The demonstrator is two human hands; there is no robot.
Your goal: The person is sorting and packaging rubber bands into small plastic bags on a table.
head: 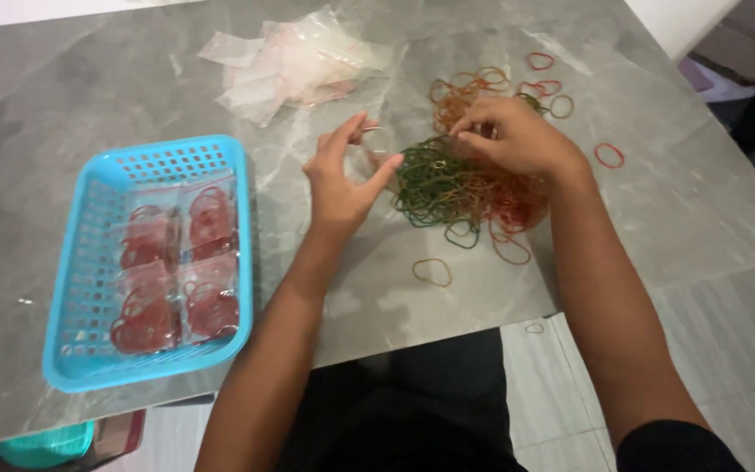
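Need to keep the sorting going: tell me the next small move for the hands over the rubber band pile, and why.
Probably the right hand should pinch one red band out of the mixed pile of green, orange and red rubber bands. It already rests on the pile, the left hand waits open beside it, and the blue plastic basket holds bags of red bands only.

A grey marble-look table [89,79] stands on a pale tiled floor [744,350].

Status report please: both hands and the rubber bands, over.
Left hand open beside mixed green, orange and red rubber band pile. Right hand pinching bands on pile. Nothing in the way.
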